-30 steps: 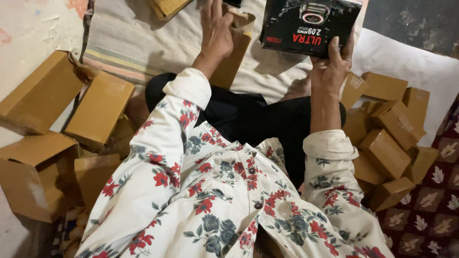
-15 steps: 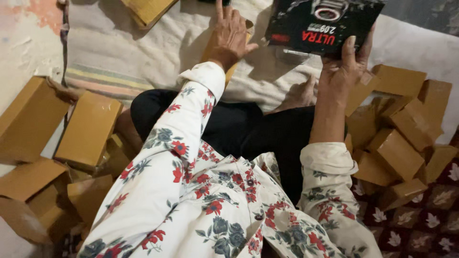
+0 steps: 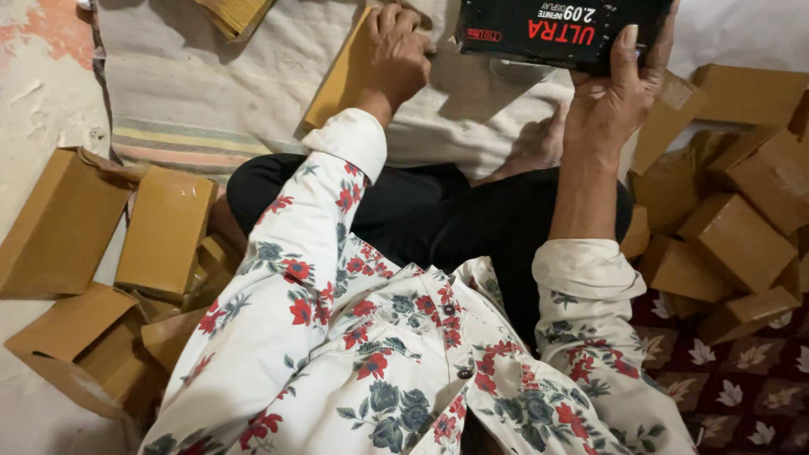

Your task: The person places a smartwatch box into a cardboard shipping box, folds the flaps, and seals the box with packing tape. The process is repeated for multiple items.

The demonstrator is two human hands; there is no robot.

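Observation:
I sit cross-legged in a white floral shirt and black trousers. My right hand grips a flat black product box with red and white print, held up at the top of the view. My left hand is closed on the edge of a brown cardboard box that lies on the pale cloth in front of my knees. The top of both boxes runs out of the picture.
Several brown cardboard boxes lie piled at my left and at my right. Another brown box sits at the top edge. A dark red patterned mat is at the lower right, bare floor at the left.
My left hand has closed its fingers on the brown box's edge; a second ago it lay flat on it. The black box sits higher in view, and the camera has moved closer.

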